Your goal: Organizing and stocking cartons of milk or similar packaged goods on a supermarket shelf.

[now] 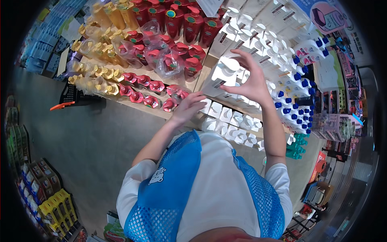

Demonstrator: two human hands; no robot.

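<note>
A white pump bottle [218, 75] with a dark label band stands at the inner corner of the white bottle display, leaning in the wide-angle view. My right hand [254, 80] curves around its pump end, the thumb over the front near the label and a finger arched beyond the pump head. Whether that hand grips the bottle or only surrounds it is unclear. Beside the bottle's lower end, my left hand [188, 108] has its fingers spread, holding nothing. The left fingertips come close to the bottle's base; contact cannot be made out.
Red pump bottles [173, 22], some under clear plastic, fill the shelf to the left, with gold bottles [113, 16] beyond. White bottles [216, 109] line the lower tier. Blue-capped bottles [299, 81] stand right. A black basket [77, 93] with an orange handle sits on the floor.
</note>
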